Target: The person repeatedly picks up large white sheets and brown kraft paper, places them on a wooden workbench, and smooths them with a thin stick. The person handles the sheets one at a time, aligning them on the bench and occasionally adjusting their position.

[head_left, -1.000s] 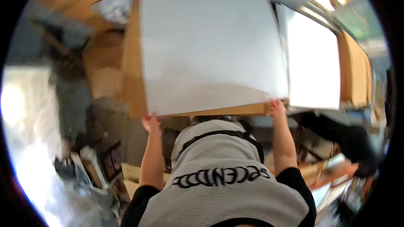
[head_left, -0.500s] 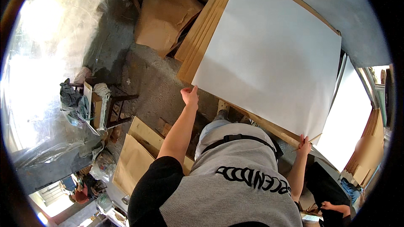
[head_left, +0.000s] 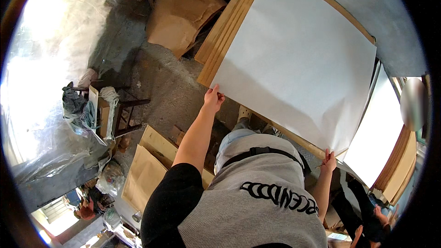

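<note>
A large white sheet (head_left: 294, 64), smooth and faintly shaded, lies over a stack of brown boards (head_left: 213, 62) in front of me. My left hand (head_left: 214, 99) pinches its near left corner, thumb on top and the other fingers curled in. At the near right corner my right hand (head_left: 328, 161) has its fingers closed on the sheet's edge. A thin pale stick (head_left: 341, 153) crosses this hand and sticks out on both sides; its exact kind cannot be made out. Part of the right fingers is hidden by the hand itself.
A second white sheet (head_left: 374, 133) on a stack stands to the right. Crumpled brown paper (head_left: 179, 16) lies at the far left, a dark stool (head_left: 131, 110) with cloths nearer. Brown boards (head_left: 142, 172) lean by my left arm. A co-worker's hand (head_left: 358, 234) shows at lower right.
My left hand has moved slightly up and right and now pinches the corner with its thumb on top. The right hand stays at its corner. The co-worker at lower right has shifted.
</note>
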Available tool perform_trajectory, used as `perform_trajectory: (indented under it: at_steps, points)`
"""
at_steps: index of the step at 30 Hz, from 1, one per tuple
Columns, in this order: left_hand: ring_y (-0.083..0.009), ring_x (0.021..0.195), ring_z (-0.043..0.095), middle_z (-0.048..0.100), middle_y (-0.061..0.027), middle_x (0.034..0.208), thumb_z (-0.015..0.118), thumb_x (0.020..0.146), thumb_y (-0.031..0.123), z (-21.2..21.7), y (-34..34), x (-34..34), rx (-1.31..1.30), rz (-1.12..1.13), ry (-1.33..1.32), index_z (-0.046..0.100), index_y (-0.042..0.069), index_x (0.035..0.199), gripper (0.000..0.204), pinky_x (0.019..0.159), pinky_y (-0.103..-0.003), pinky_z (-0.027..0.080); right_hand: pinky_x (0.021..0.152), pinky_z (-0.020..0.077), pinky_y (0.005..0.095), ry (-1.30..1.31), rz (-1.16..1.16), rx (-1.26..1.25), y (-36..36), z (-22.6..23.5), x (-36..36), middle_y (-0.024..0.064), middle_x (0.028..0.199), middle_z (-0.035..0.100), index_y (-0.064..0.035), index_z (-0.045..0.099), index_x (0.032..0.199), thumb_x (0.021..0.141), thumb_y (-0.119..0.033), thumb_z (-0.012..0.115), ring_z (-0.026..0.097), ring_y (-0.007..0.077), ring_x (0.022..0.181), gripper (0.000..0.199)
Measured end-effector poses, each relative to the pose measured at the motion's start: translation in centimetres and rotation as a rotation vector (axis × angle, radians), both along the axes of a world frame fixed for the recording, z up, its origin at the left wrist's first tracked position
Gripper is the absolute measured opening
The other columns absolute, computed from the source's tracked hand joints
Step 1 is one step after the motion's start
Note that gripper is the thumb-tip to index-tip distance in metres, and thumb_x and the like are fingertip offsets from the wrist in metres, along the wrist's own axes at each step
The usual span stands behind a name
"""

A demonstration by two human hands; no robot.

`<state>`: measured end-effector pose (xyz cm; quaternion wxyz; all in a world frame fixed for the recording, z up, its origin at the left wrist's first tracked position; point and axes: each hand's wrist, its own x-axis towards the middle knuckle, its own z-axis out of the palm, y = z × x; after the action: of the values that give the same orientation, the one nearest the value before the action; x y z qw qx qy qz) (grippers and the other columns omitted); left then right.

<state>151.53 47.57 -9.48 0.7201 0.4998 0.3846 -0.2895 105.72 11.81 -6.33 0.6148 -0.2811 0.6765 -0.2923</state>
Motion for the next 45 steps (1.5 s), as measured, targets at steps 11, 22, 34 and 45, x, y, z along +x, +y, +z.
perform_trajectory:
  at_steps: [11, 22, 34, 45]
  points:
    - [-0.0127, 0.049, 0.043, 0.042, -0.0018, 0.059, 0.057, 0.081, 0.017, -1.2, 0.6, 0.2, 0.001, -0.01, -0.039, 0.04, 0.007, 0.074, 0.021, 0.038, -0.024, 0.034, 0.035, 0.03, 0.0223, 0.153, -0.113, 0.116, 0.8, -0.1, 0.1, 0.0045, 0.079, 0.056, -0.0047, 0.05, 0.091, 0.086, -0.02, 0.048, 0.061, 0.0161, 0.074, 0.016]
    - [-0.0114, 0.055, 0.04, 0.04, -0.0006, 0.065, 0.055, 0.084, 0.017, 0.2, 0.6, 0.3, 0.01, -0.113, -0.094, 0.043, 0.005, 0.083, 0.017, 0.041, -0.025, 0.033, 0.034, 0.0258, 0.0223, 0.256, -0.198, 0.083, 1.0, -1.8, 1.0, 0.0088, 0.081, 0.06, -0.0017, 0.051, 0.088, 0.08, -0.018, 0.057, 0.058, 0.0154, 0.06, 0.019]
    - [-0.0122, 0.05, 0.037, 0.039, -0.0013, 0.061, 0.054, 0.084, 0.021, -1.8, 1.8, 1.7, 0.062, -0.13, -0.063, 0.047, 0.006, 0.089, 0.017, 0.04, -0.025, 0.032, 0.035, 0.0315, 0.0241, 0.199, -0.172, 0.1, 3.7, 0.1, 4.9, 0.0103, 0.073, 0.062, 0.0021, 0.055, 0.081, 0.083, -0.021, 0.052, 0.063, 0.016, 0.06, 0.023]
    - [-0.0135, 0.043, 0.031, 0.041, -0.0016, 0.057, 0.058, 0.08, 0.032, -0.6, -2.3, -1.3, -0.064, -0.42, 0.145, 0.051, 0.009, 0.086, 0.025, 0.036, -0.026, 0.025, 0.036, 0.0282, 0.0194, 0.03, -0.084, 0.062, 4.3, -1.3, 2.5, -0.0032, 0.054, 0.045, -0.0106, 0.048, 0.064, 0.08, -0.031, 0.058, 0.04, 0.0054, 0.044, 0.028]
